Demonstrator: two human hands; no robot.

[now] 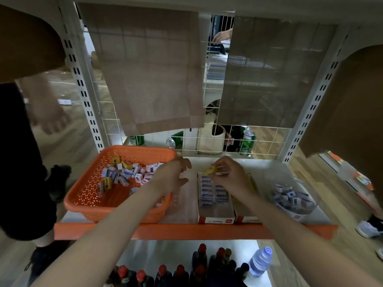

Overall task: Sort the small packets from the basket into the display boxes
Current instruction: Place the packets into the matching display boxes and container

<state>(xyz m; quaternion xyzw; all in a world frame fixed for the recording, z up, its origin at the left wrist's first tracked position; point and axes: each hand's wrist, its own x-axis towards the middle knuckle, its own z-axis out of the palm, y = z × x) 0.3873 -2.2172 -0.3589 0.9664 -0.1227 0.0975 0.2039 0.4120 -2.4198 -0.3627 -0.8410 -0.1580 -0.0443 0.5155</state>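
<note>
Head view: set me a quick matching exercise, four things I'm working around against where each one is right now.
Things:
1. orange basket
2. yellow packet
3. clear bowl
4. water bottle

Places:
A. on the lower shelf
B. pinched in the right hand
C. left end of the orange-edged shelf
D. right end of the orange-edged shelf

Pairs: 1-C, 2-B, 3-D, 4-A.
</note>
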